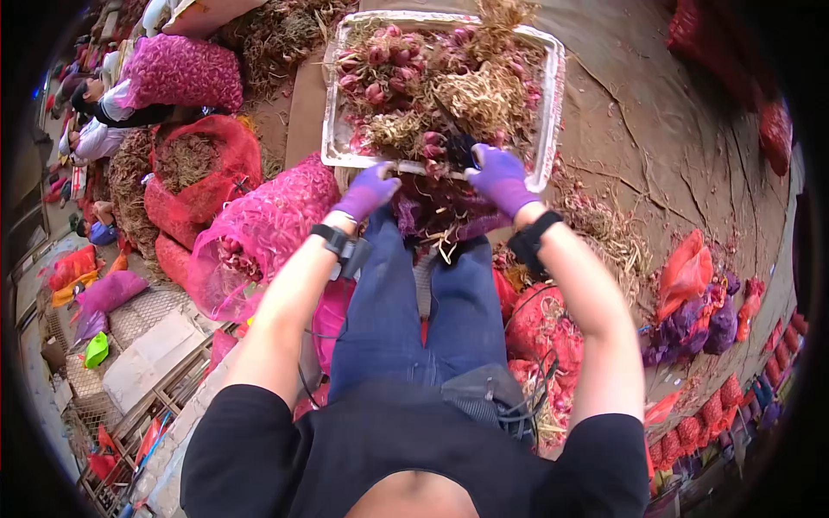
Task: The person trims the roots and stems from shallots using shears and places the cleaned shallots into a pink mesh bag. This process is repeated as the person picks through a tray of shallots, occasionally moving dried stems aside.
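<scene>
A white foam tray in front of me holds bunches of red shallots with dry roots and stalks. My right hand, in a purple glove, is closed at the tray's near edge. It grips a dark-handled cutting tool, whose blade points up into the pile; I cannot tell whether it is a knife or shears. My left hand, gloved the same way, is closed by the near left rim. What lies in its fingers is hidden. Between the hands, over my lap, lie purple netting and loose dry stalks.
A full pink mesh sack lies at my left, with an open red mesh sack beyond it. Red mesh sacks and dry stalk trimmings are at my right. Other people sit at the far left.
</scene>
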Motion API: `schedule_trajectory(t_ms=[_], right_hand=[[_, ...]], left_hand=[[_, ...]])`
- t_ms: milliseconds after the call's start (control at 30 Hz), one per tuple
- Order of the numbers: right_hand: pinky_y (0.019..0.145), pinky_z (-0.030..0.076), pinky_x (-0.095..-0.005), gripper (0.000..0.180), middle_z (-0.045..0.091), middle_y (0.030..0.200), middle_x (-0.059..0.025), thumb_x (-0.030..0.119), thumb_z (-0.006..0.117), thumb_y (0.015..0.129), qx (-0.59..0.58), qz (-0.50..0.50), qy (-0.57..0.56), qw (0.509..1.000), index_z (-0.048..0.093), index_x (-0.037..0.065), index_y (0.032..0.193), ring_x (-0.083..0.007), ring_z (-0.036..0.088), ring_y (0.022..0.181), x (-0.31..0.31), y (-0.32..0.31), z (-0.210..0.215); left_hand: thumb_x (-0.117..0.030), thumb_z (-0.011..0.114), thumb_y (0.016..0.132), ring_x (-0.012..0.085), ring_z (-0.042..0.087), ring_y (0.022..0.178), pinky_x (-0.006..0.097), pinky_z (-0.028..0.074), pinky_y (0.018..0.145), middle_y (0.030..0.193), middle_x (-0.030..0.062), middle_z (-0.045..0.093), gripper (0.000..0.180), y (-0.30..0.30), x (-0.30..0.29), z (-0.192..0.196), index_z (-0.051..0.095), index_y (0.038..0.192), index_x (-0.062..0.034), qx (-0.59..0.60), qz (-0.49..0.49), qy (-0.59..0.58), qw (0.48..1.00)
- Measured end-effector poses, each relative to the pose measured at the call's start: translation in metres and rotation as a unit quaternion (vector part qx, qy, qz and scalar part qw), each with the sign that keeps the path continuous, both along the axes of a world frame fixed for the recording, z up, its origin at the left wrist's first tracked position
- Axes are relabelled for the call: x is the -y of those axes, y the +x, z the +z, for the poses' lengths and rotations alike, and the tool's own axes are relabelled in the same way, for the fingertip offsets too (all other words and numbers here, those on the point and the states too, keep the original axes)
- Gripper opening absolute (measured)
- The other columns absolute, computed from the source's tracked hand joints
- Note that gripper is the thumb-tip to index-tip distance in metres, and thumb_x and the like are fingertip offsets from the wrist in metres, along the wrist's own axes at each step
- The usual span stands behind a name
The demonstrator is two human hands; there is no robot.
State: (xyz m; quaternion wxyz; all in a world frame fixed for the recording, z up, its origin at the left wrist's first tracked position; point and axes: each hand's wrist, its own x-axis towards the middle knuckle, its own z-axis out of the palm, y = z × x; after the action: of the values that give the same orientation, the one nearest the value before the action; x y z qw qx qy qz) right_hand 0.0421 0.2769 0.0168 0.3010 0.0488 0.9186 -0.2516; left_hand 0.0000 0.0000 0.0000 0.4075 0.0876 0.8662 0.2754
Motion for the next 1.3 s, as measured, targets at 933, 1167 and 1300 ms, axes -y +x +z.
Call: schedule_trajectory(t_ms=[933,1167,1300], right_hand=[[0.067,0.047,-0.023,0.051,0.06,0.095,-0.0021,0.011,0.079,0.075,-0.066,-0.484,-0.36,0.795,0.049,0.008,0.116,-0.0081,0.054,0.077,0.057,0.019,-0.025],[0.075,0.047,-0.0229,0.061,0.054,0.112,-0.0037,0.006,0.078,0.073,-0.214,-0.369,-0.408,0.807,0.043,0.005,0.123,-0.0083,0.051,0.093,0.077,-0.042,0.036],[0.074,0.051,-0.0238,0.058,0.06,0.105,-0.0072,-0.001,0.071,0.074,-0.058,-0.431,-0.555,0.709,0.041,0.003,0.124,-0.0115,0.059,0.087,0.069,-0.053,0.065]], left_hand=[[-0.018,0.068,0.084,0.0145,0.054,0.109,0.035,0.044,0.095,0.116,0.0045,0.056,0.052,-0.082,-0.025,-0.025,0.043,0.13,-0.0097,0.284,0.31,0.408,0.811],[-0.02,0.064,0.089,0.0179,0.053,0.117,0.036,0.049,0.095,0.128,0.0049,0.05,0.058,-0.079,-0.031,0.022,0.035,0.138,-0.0071,0.434,0.253,0.472,0.725],[-0.019,0.074,0.081,0.015,0.052,0.117,0.028,0.046,0.095,0.131,0.0061,0.047,0.074,-0.082,-0.039,0.067,0.032,0.141,-0.0039,0.282,0.21,0.423,0.835]])
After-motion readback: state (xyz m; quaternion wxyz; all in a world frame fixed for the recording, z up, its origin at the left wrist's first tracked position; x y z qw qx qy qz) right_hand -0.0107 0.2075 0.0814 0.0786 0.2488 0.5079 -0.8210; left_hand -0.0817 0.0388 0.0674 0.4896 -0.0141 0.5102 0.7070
